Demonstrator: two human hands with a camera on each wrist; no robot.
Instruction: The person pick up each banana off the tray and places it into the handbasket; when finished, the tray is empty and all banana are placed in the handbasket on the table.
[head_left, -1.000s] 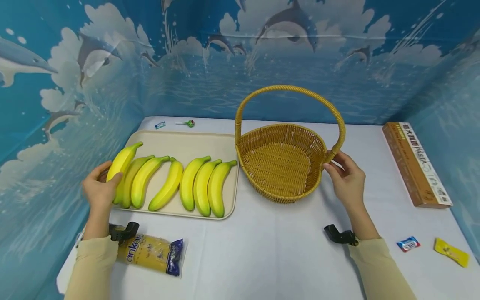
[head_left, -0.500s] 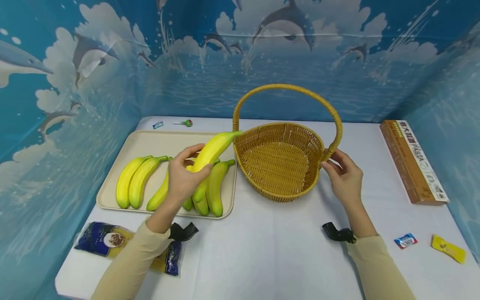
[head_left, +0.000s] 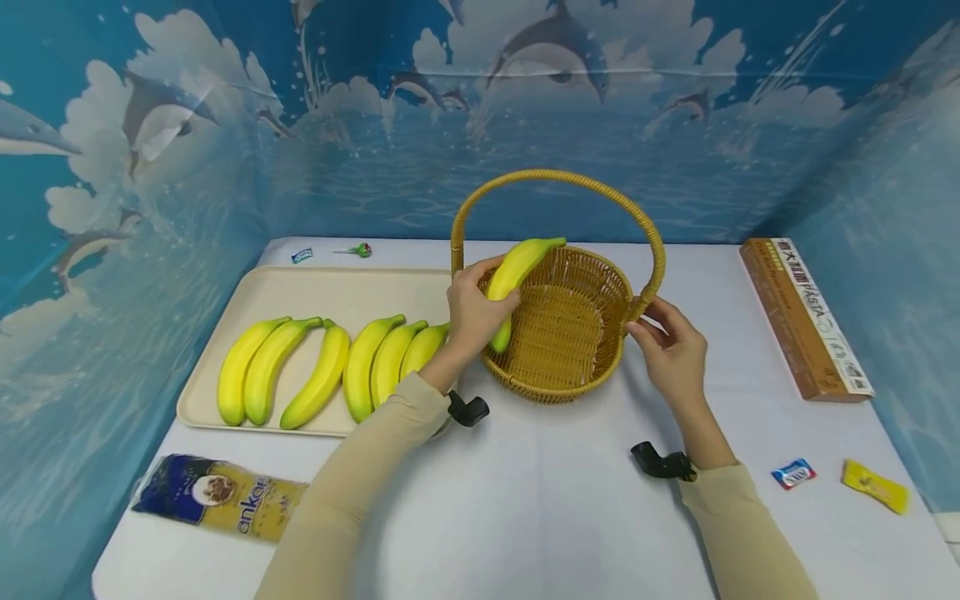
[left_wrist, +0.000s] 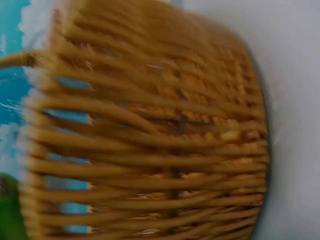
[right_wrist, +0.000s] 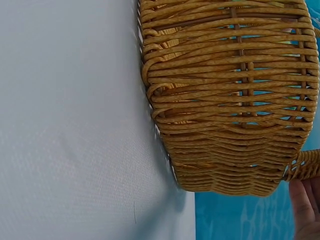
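Observation:
My left hand (head_left: 480, 312) holds a yellow banana (head_left: 521, 268) over the left side of the wicker basket (head_left: 561, 342), its stem pointing up and right. In the left wrist view, the blurred basket wall (left_wrist: 150, 150) fills most of the frame, and a green tip (left_wrist: 9, 210) shows at the lower left. With thumb and fingers, my right hand (head_left: 672, 350) pinches the foot of the basket's handle (head_left: 647, 302). The right wrist view shows the woven side (right_wrist: 230, 100) and part of that hand (right_wrist: 304, 207). Several more bananas (head_left: 318, 375) lie on a beige tray (head_left: 352, 292).
A pasta packet (head_left: 217, 496) lies in front of the tray, partly covered by the left sleeve. A pasta box (head_left: 806, 317) stands at the right. Small wrapped sweets (head_left: 793, 473) and a yellow packet (head_left: 875, 486) lie nearer. A lollipop (head_left: 360, 250) lies behind the tray.
My left hand has lifted the leftmost banana from the tray and carried it right, to over the basket. The right hand keeps its hold on the handle. The head view has shifted slightly.

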